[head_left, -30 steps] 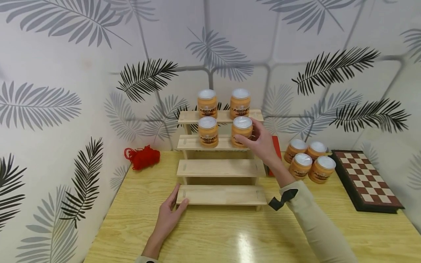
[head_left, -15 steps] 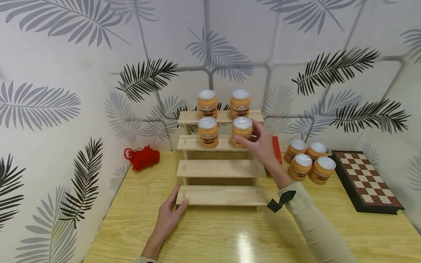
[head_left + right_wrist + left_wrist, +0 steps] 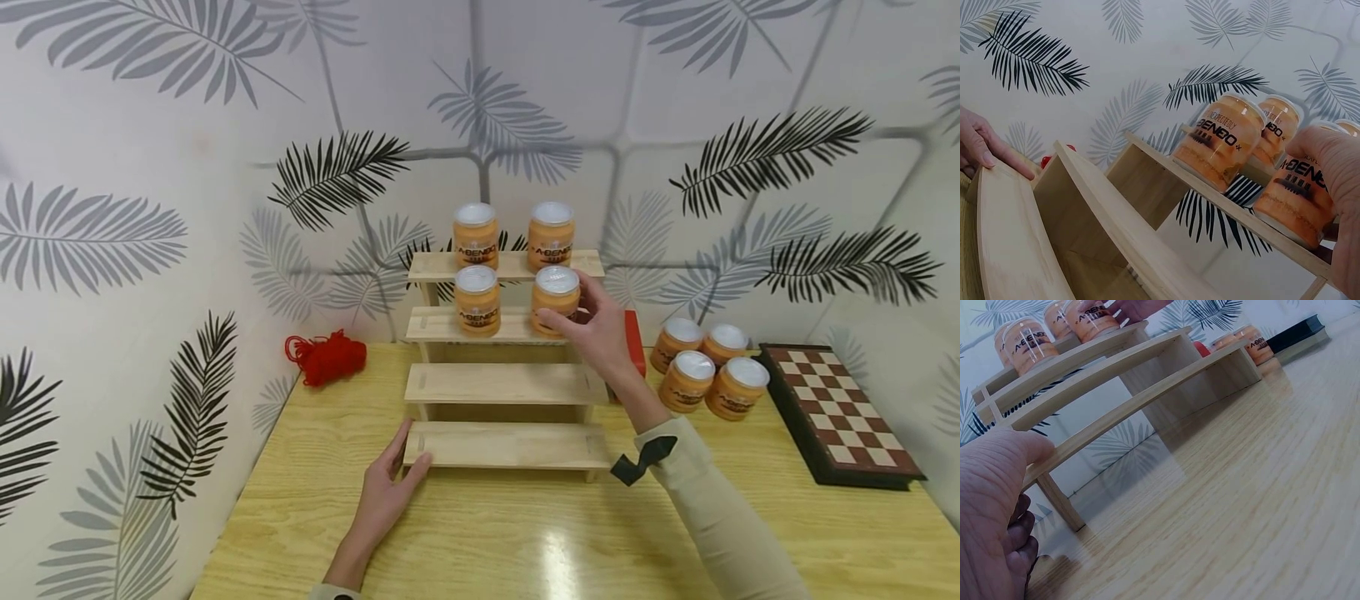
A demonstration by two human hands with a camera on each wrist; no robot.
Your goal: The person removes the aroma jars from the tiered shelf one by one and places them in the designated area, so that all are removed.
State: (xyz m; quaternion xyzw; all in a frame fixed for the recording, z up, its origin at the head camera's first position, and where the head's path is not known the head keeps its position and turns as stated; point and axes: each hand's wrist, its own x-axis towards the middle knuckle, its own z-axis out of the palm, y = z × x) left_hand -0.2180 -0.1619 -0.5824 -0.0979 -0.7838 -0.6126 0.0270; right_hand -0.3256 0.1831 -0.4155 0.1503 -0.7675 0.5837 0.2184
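Gripping an orange can (image 3: 551, 302), right hand (image 3: 602, 332) curled round its sides; can upright on 2nd tier (image 3: 513, 327) from top of wooden rack (image 3: 502, 383), right half. Left hand (image 3: 384, 493) clasps left end of lowest tier (image 3: 510, 444), thumb on top.

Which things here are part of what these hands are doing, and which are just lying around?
Seemingly part of the job:
wooden tiered stand, gripped by the left hand
orange jar held by the right hand
three other jars on the stand
four matching jars off the stand, probably

Apparently just lying about:
red yarn
checkered board
red object, partly hidden
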